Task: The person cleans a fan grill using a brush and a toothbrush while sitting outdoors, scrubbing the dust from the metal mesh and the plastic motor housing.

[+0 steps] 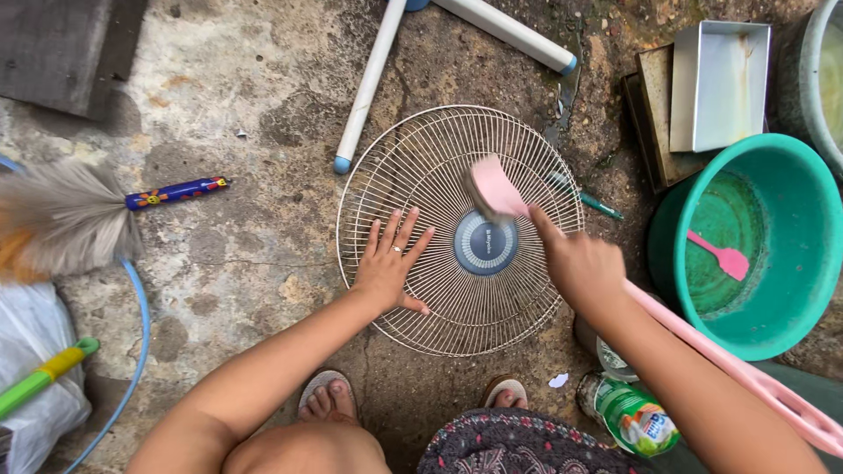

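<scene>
Head view: a round white wire fan grille (439,263) lies flat on the stained concrete floor (246,237). The left hand (391,263) rests on the grille's left side, fingers spread flat, gripping nothing. The right hand (580,268) has its grip closed on a long-handled pink plastic brush (494,187), whose blurred head touches the wires just above the grille's blue centre disc (485,244). A green plastic basin (773,307) stands near, to the right.

Rough, stained concrete floor (237,237) outdoors in flat daylight, dark wooden board (53,53) top left.
</scene>
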